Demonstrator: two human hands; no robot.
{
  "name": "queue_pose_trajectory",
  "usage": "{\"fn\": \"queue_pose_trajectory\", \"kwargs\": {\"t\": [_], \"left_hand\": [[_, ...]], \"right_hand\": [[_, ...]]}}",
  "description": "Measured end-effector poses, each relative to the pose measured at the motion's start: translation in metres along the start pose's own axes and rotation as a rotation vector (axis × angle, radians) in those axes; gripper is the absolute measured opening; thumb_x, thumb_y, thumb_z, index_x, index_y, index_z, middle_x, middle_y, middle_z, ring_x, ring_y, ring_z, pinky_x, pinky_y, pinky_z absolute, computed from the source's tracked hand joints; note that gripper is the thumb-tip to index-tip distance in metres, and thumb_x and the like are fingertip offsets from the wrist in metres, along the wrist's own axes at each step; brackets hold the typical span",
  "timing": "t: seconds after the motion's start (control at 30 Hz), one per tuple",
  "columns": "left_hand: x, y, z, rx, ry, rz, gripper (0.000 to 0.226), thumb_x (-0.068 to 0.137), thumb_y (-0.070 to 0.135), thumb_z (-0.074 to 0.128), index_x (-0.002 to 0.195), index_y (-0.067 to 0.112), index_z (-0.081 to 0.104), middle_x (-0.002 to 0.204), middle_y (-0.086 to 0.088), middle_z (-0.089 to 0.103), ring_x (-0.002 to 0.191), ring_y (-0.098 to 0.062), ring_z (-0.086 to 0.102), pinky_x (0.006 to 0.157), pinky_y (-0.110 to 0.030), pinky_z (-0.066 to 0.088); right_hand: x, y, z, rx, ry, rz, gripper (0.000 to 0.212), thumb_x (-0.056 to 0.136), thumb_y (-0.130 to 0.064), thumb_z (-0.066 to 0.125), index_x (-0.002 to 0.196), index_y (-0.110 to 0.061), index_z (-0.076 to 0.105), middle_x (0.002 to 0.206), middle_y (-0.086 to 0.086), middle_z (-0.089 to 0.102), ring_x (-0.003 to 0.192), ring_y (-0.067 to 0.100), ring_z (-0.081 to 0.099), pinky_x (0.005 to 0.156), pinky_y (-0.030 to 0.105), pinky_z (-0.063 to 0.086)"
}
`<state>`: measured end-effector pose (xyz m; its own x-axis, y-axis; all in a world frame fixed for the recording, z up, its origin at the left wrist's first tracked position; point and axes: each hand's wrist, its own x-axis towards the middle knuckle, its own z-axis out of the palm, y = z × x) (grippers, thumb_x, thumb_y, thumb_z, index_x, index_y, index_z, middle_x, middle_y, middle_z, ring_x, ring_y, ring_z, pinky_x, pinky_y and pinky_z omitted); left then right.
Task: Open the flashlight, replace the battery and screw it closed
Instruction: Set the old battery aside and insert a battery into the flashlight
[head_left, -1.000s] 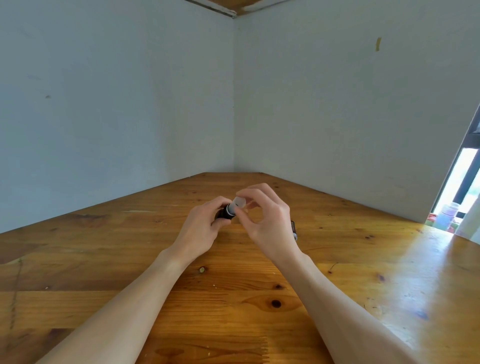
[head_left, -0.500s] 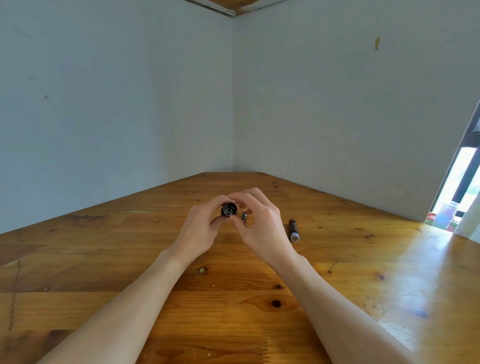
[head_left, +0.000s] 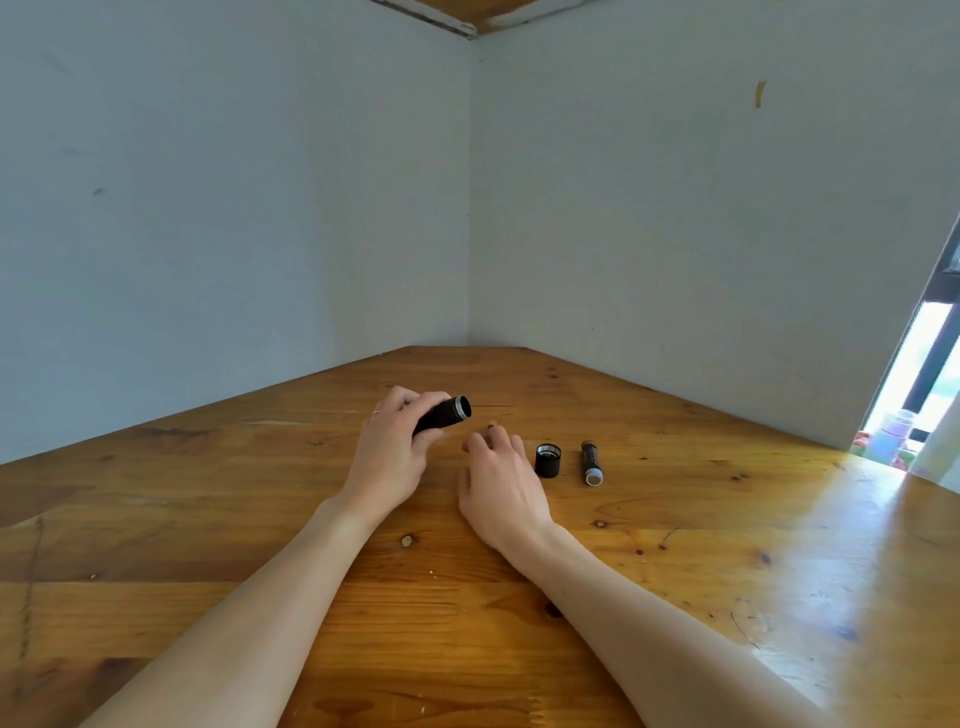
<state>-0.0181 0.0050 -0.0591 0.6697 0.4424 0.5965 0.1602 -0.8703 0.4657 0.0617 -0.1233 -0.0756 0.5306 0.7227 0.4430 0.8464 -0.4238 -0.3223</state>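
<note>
Pale blue walls meet in a corner behind a big wooden table (head_left: 675, 571). On it, the black cap (head_left: 548, 460) stands alone, open end up, and I use it as my landmark.

To the left of the cap, the left hand (head_left: 392, 457) grips the black flashlight body (head_left: 442, 414). Its fingers curl round the tube and lift it off the wood. The silver open end tips toward the cap side.

Just left of the cap, almost touching it, is the right hand (head_left: 501, 480). It rests low on the table with fingers bent. A small dark bit (head_left: 491, 427) peeks out at its fingertips. It may be the old battery, but I cannot tell, and I cannot tell if the fingers hold it.

Just right of the cap lies a battery (head_left: 592, 461), flat on the wood, its silver end nearer the person.

So the flashlight looks open now. I think the battery swap comes next. To do it well, keep the tube steady. Slide the battery in straight, the right end first. Then put the cap on flat and turn it gently, so the threads do not jam.
</note>
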Motion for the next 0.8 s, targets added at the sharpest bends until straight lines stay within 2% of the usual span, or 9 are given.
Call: {"fn": "queue_pose_trajectory", "kwargs": {"t": [0.07,0.17,0.3,0.47,0.67,0.8], "left_hand": [[0.0,-0.001,0.002,0.015,-0.009,-0.012,0.038,0.094,0.015,0.061,0.131,0.025,0.058,0.11,0.003,0.052,0.108,-0.019,0.052,0.099,-0.046,0.043],[0.001,-0.003,0.002,0.022,-0.023,-0.019,0.038,0.095,0.016,0.061,0.13,0.027,0.058,0.11,0.003,0.052,0.109,-0.018,0.053,0.099,-0.046,0.044],[0.0,-0.006,0.002,0.02,-0.032,-0.013,0.038,0.094,0.016,0.061,0.13,0.028,0.058,0.11,0.004,0.052,0.108,-0.017,0.053,0.099,-0.046,0.044],[0.0,-0.006,0.002,0.012,-0.035,-0.008,0.038,0.094,0.014,0.062,0.13,0.027,0.059,0.108,0.003,0.052,0.105,-0.018,0.053,0.098,-0.044,0.045],[-0.001,-0.005,0.002,0.003,-0.046,0.011,0.038,0.094,0.014,0.062,0.13,0.027,0.059,0.108,0.005,0.053,0.103,-0.016,0.054,0.091,-0.032,0.045],[-0.001,-0.003,0.002,-0.01,-0.042,0.019,0.037,0.094,0.015,0.062,0.13,0.026,0.059,0.109,0.006,0.054,0.103,-0.013,0.054,0.086,-0.023,0.042]], "right_hand": [[0.006,-0.002,0.002,-0.035,-0.017,0.036,0.029,0.1,-0.018,0.049,0.125,-0.006,0.057,0.138,0.018,0.049,0.12,0.033,0.049,0.095,0.041,0.052],[0.015,-0.006,0.006,-0.091,-0.022,0.096,0.026,0.101,-0.018,0.047,0.122,-0.007,0.056,0.132,0.018,0.048,0.113,0.032,0.052,0.085,0.037,0.054],[0.026,-0.009,0.009,-0.167,-0.01,0.172,0.025,0.104,-0.017,0.043,0.123,-0.007,0.057,0.126,0.018,0.051,0.109,0.031,0.056,0.075,0.033,0.049],[0.028,-0.01,0.006,-0.19,-0.005,0.164,0.022,0.103,-0.01,0.046,0.123,-0.008,0.056,0.12,0.016,0.057,0.105,0.03,0.062,0.073,0.033,0.051],[0.019,-0.006,-0.004,-0.126,0.029,0.121,0.023,0.101,-0.005,0.05,0.123,-0.009,0.054,0.114,0.015,0.061,0.1,0.031,0.064,0.073,0.035,0.051],[0.01,0.0,-0.013,0.069,0.101,0.186,0.016,0.097,-0.007,0.057,0.113,-0.01,0.057,0.102,0.009,0.062,0.088,0.027,0.061,0.067,0.032,0.051]]}}
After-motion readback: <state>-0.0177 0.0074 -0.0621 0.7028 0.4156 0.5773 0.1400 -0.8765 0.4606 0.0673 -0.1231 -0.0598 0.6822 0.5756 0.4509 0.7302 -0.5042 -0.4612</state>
